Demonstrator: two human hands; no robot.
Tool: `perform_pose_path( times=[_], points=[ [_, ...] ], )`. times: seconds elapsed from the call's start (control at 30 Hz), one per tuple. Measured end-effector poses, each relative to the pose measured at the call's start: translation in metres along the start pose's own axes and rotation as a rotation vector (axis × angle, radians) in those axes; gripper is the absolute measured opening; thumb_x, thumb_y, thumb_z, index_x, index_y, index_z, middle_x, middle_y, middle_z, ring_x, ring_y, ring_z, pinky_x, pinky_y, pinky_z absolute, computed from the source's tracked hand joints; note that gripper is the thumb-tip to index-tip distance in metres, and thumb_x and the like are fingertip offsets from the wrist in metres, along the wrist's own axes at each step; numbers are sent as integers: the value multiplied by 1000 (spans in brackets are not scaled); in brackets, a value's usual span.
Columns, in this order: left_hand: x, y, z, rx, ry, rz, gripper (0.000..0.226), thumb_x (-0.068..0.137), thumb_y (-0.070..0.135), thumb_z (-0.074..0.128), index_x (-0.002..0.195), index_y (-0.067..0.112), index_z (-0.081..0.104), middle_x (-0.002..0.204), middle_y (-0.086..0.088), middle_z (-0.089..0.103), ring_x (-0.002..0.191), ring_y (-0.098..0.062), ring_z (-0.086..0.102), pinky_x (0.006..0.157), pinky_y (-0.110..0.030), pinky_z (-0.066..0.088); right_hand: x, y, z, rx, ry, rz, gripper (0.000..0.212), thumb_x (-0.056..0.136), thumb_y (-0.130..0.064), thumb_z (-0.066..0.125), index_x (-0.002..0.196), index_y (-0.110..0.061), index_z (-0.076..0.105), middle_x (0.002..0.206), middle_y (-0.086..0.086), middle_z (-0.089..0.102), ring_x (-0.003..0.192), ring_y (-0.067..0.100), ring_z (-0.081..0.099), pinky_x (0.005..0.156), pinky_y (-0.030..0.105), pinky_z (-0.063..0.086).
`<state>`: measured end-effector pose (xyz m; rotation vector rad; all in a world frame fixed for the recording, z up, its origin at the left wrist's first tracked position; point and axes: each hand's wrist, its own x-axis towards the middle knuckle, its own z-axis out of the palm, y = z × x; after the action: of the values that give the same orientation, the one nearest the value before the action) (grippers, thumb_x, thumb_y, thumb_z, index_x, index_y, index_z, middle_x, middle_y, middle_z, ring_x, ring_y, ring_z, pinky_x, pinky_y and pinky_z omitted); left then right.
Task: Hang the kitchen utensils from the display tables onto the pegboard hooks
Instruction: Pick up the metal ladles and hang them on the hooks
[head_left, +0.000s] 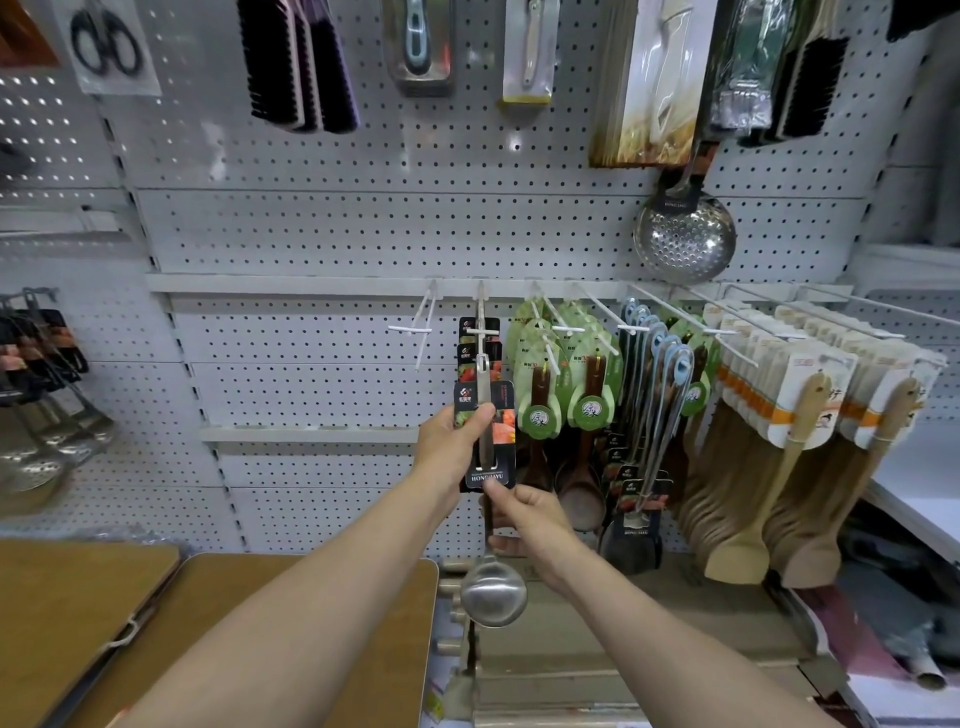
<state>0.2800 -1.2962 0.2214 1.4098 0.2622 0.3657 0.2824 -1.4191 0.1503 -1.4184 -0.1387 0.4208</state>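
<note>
ladle (492, 592): hanging upright in front of the pegboard (322, 234), handle top at a hook (480, 312)
left hand (454, 441): fingers pinching its label card
right hand (530, 525): fingers gripping the handle lower down

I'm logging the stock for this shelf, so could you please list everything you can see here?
ladle: one, steel, dark label card, held below the centre hook
empty hook: one, white, left of the ladle
green-carded spoons: several, dark wood, right of the ladle
blue-handled utensils: several, further right
wooden spatulas: many, pale, white cards, far right
skimmer: one, steel, upper right
brushes: a few, dark, top
scissors: one pack, black, top left
tables: two, brown, lower left
pegboard: grey, behind everything
left hand: gripping the ladle's card
right hand: gripping the ladle's handle
</note>
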Motion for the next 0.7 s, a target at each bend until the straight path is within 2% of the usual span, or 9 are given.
perform_pose_path(
  times=[0.17,0.3,0.43,0.5,0.6,0.7],
  points=[
    [-2,-1,2,4,-36,9,18,94,31,66,103,18,72,96,0,77,92,-15,71,74,-25,51,7,3,4,20,93,-12,29,89,-34,75,93,-6,73,83,7,74,74,15,66,64,28,56],
    [1,-7,-2,12,-35,14,21,93,37,66,103,20,73,98,0,77,98,-18,70,90,-33,53,12,7,4,-1,110,-19,29,89,-33,76,90,-4,72,82,10,73,73,19,64,61,28,55],
    [5,-9,-5,14,-35,11,21,93,37,67,102,19,73,98,-3,77,99,-22,71,93,-38,54,16,11,6,5,123,-15,39,88,-32,76,98,6,71,84,12,74,73,20,65,61,27,56],
    [7,-9,-6,16,-42,9,20,93,37,67,102,19,73,97,-3,77,96,-20,72,89,-36,55,17,12,6,3,120,-10,38,89,-32,76,99,4,71,86,14,75,73,19,66,63,28,57],
    [8,-9,-6,15,-49,-5,19,95,33,65,105,17,71,94,-1,77,86,-13,72,69,-23,51,21,17,4,0,122,4,35,89,-31,76,97,3,72,80,8,74,68,14,66,62,26,56],
    [12,-7,-4,13,-52,-26,15,96,31,64,100,18,70,90,2,75,81,-10,69,63,-20,48,30,17,4,1,139,10,34,87,-34,78,91,0,72,81,9,74,70,18,65,65,28,56]
  ],
)
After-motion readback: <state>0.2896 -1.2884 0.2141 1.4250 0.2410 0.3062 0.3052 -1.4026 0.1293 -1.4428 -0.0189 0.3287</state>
